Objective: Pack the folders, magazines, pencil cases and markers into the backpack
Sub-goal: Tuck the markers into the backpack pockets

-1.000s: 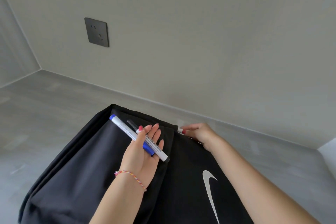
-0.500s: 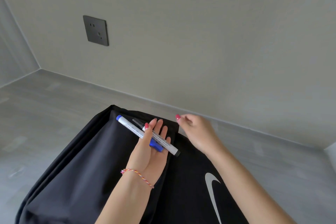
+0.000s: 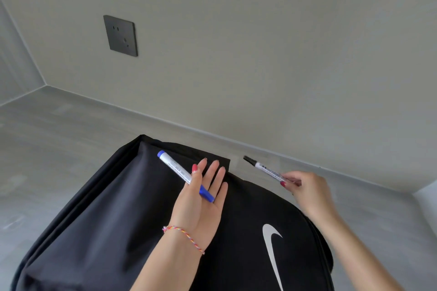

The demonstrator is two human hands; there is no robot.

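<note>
A black backpack point(image 3: 113, 215) with a white swoosh lies flat in front of me, filling the lower half of the view. My left hand point(image 3: 201, 201) rests palm-up over its top, fingers extended, with the thumb pinning a blue marker point(image 3: 176, 169) across the palm. My right hand point(image 3: 305, 189) hovers to the right of the backpack's top edge, pinching a black marker point(image 3: 264, 168) at its rear end, the black cap pointing up-left. Folders, magazines and pencil cases are not in view.
The backpack sits on a grey surface point(image 3: 59, 132) that meets a pale wall at the back. A dark wall socket point(image 3: 120, 35) is on the wall at upper left. A white edge point(image 3: 425, 194) shows at far right.
My right hand took the black marker out of my left palm and carried it off to the right. The blue marker stays in my left hand.
</note>
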